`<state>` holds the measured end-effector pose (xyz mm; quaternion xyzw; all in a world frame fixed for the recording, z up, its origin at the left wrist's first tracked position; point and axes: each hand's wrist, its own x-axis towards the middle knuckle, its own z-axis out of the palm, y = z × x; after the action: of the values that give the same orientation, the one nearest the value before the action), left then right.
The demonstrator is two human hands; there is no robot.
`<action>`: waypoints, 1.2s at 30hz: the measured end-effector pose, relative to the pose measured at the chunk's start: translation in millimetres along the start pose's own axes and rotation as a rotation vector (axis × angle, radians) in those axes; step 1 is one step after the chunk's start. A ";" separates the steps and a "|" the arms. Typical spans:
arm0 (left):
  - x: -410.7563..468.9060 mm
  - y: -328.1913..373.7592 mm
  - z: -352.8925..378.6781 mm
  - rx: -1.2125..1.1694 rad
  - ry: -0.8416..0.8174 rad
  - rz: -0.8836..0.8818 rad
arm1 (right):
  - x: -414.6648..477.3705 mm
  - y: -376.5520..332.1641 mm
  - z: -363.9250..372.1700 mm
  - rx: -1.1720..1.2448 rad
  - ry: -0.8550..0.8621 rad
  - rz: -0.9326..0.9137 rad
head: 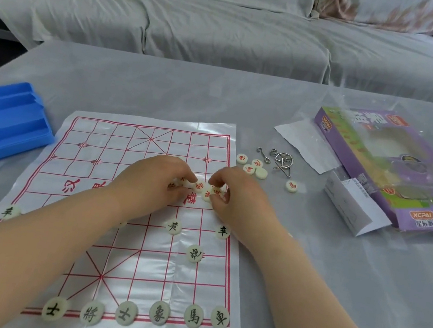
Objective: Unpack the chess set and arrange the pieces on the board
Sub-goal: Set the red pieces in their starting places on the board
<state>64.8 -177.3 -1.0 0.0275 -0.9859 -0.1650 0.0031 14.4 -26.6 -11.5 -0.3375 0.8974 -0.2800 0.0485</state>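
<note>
Several cream round red-lettered chess pieces (203, 188) are pinched at mid-board in the grips of the left hand (156, 179) and right hand (236, 195). The white red-gridded plastic board (154, 261) is laid lengthwise away from the person. "XCPAI" is printed on the purple cardboard box (420, 221).

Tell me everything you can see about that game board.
The board is a thin, glossy, whitish plastic sheet, creased, lying flat on the grey table. It carries a red grid, a diagonal cross at each end and red characters across the middle. Along its near edge and near half sit black-lettered pieces. The left hand and right hand curl round red-lettered pieces at its middle.
</note>
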 end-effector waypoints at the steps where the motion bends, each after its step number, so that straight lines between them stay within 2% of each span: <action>1: -0.3 -0.2 0.1 -0.002 0.002 0.004 | -0.8 1.6 -1.2 -0.006 -0.002 0.011; 5: 1.6 8.3 -0.1 -0.017 -0.003 0.053 | -8.1 19.8 -34.7 0.047 0.007 0.120; 10: 13.7 45.6 8.4 -0.012 -0.096 0.216 | -35.4 37.4 -76.0 -0.111 -0.284 0.342; 13: 24.1 66.8 19.0 0.042 -0.118 0.273 | -46.1 37.6 -71.3 -0.193 -0.382 0.375; 17: 31.5 83.4 32.4 0.079 -0.134 0.327 | -46.9 38.5 -65.6 -0.232 -0.316 0.340; 25: 31.7 85.0 32.8 0.010 -0.011 0.351 | -39.0 40.4 -64.2 -0.145 -0.215 0.316; 30: 17.1 42.5 5.3 -0.105 0.125 0.180 | -25.1 24.9 -49.1 -0.098 -0.169 0.191; 36: -8.7 -8.6 -11.4 -0.040 0.038 -0.032 | -3.0 -6.3 -18.9 -0.026 -0.009 0.063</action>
<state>74.2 -188.6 7.0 0.0465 -0.9816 -0.1840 0.0195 15.1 -19.8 7.5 -0.3112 0.9108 -0.2652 0.0572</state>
